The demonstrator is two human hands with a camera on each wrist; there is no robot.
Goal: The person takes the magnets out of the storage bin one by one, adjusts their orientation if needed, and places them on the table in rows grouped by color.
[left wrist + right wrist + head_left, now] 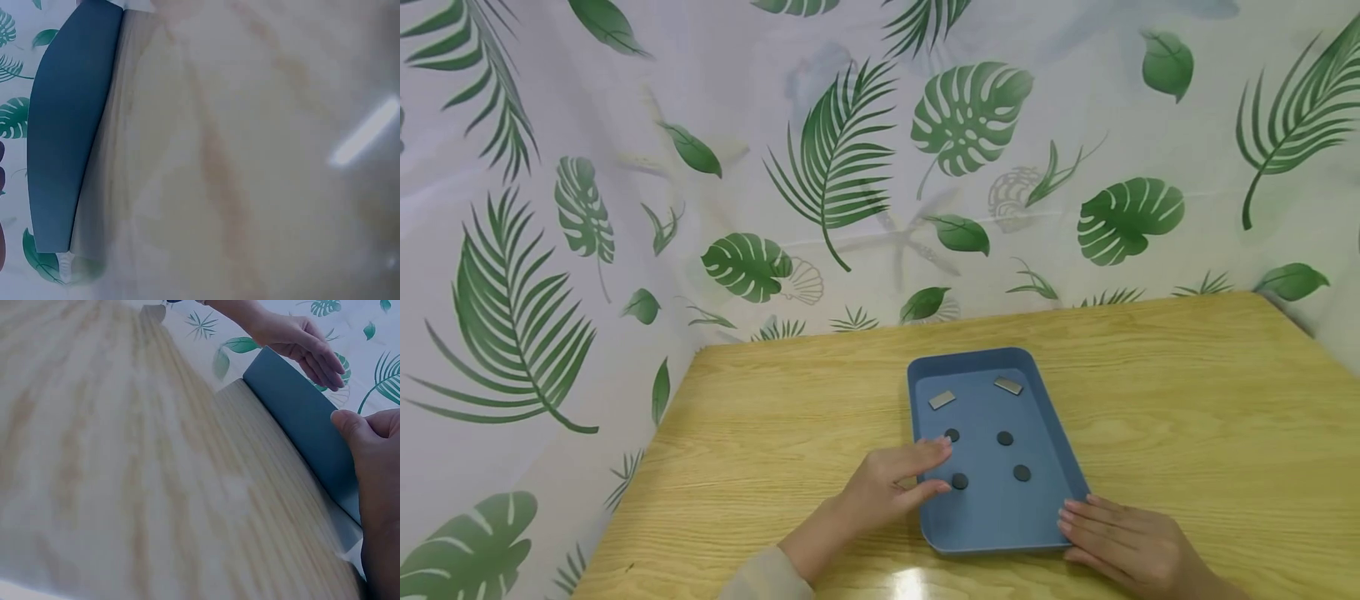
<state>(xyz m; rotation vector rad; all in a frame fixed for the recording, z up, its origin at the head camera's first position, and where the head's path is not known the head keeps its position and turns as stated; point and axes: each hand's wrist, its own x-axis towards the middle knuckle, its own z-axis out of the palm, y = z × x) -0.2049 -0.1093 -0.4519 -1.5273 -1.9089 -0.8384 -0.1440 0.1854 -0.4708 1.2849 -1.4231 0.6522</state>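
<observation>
A: How did the tray (992, 521) look?

B: It was blue, shallow and rectangular, with rounded corners. Inside lay four dark discs (1005, 438), round and flat, in two rough rows. Farther in lay two silvery rectangular pieces (942, 400), each turned at a different angle.

A: And where was it, relative to the hands?

B: It lay between them on the wooden table (790, 400), its long sides going away from the person. The left hand (891, 483) reached over the left wall, its fingers extended and the thumb held apart from them. One fingertip partly covered the farther left disc, and the thumb tip was just beside the nearer one. Whether they touched, I could not tell; the left wrist view showed mainly blurred table and the tray's outer wall.

A: And the right hand (1127, 537)?

B: Its fingers were straight and close together, resting on the near right corner of the tray.

A: What was around?

B: A pale sleeve (771, 575) on the left arm, and, behind the table, a white cloth (857, 304) printed with green leaves.
</observation>
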